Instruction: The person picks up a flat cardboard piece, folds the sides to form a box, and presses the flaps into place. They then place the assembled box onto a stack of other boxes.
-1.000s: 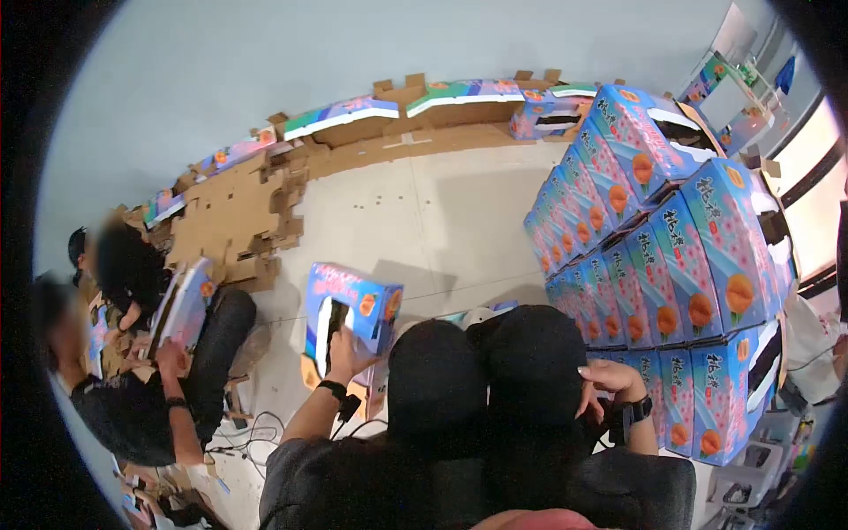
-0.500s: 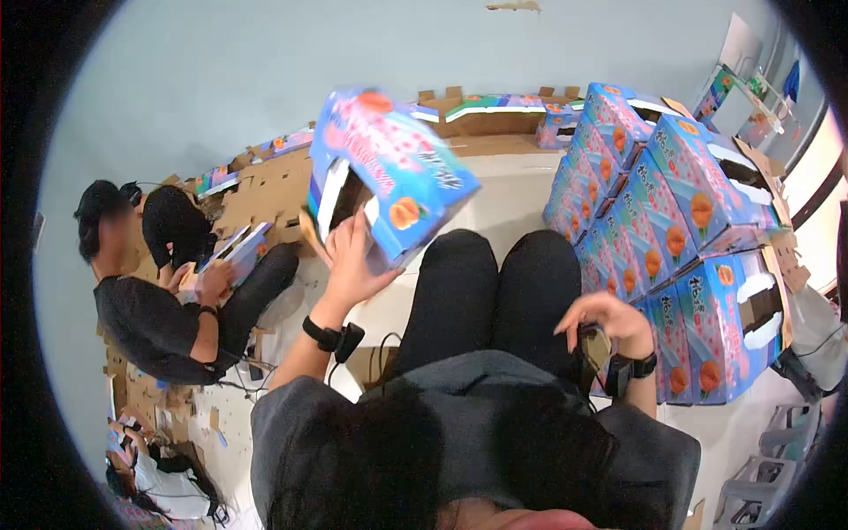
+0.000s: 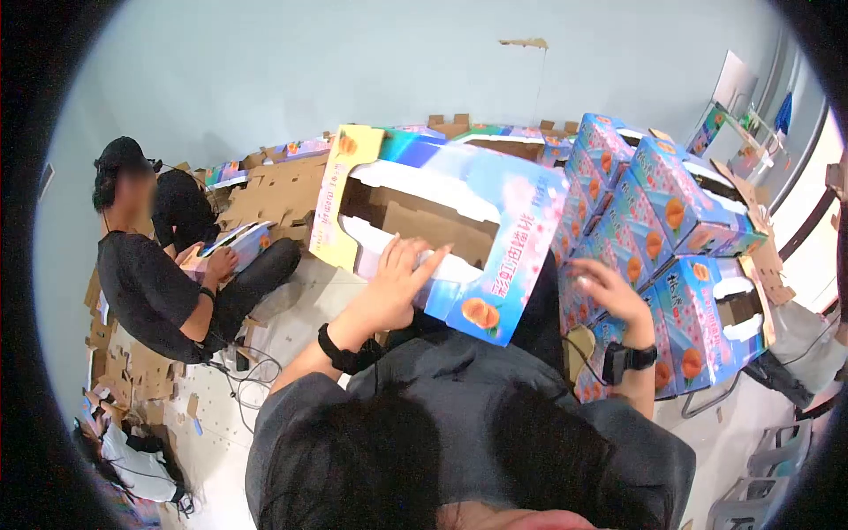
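A printed cardboard carton (image 3: pixel 528 231) with peaches, pink blossoms and a yellow end panel is held tilted above my lap. Its long cut-out opening faces up and shows bare brown cardboard inside. My left hand (image 3: pixel 396 287) grips the near edge of that opening, with the fingers over the white rim and the inner ones partly hidden. To the right of the carton, my right hand (image 3: pixel 614 291) is raised with its fingers apart and nothing in it. It is nearest to the stacked cartons, and I see no contact with the held one.
Finished-looking cartons (image 3: pixel 676 208) are stacked to my right. Flat brown cardboard (image 3: pixel 278 199) lies along the back left. At left, a seated person in black (image 3: pixel 150 283) handles another carton (image 3: pixel 231 247); more people are behind. Grey stools (image 3: pixel 755 503) stand at lower right.
My left hand has brought the carton down and to the right and turned it, so its opening now faces me. My right hand has risen slightly, fingers more spread.
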Motion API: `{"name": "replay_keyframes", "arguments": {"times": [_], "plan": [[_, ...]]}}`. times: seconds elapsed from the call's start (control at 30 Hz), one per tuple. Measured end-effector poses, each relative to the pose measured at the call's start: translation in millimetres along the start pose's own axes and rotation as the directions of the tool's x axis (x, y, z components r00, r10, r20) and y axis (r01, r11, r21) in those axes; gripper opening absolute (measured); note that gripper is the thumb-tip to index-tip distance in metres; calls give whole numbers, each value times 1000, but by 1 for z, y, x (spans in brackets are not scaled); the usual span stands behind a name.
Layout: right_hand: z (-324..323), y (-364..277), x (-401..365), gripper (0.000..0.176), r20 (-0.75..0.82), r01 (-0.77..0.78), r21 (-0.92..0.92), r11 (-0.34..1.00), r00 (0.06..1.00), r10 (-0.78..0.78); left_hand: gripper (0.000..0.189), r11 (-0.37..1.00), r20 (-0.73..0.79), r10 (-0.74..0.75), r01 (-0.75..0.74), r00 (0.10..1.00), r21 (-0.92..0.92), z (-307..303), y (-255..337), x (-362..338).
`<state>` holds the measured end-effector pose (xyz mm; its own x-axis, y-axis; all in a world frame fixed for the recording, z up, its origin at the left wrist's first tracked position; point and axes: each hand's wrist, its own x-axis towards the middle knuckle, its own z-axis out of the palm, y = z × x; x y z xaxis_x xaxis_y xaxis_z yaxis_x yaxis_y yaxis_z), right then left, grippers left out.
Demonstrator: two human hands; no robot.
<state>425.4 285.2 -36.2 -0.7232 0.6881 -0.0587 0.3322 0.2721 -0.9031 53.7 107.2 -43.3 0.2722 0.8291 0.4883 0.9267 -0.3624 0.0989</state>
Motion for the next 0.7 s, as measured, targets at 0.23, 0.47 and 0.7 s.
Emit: {"name": "replay_keyframes", "arguments": {"times": [0.23, 0.47, 0.7], "plan": [[-7, 4, -15, 51, -510, 157, 79, 984, 855, -96, 87, 988, 176, 92, -112, 980, 107, 14, 13, 19], [9, -42, 29, 52, -372, 133, -558, 819, 842, -391, 86, 982, 188, 141, -161, 972, 99, 8, 14, 20], [23, -24, 53, 58, -109, -15, -77, 997, 994, 7, 97, 947, -137, -319, 322, 938, 0, 3, -1, -24]]}}
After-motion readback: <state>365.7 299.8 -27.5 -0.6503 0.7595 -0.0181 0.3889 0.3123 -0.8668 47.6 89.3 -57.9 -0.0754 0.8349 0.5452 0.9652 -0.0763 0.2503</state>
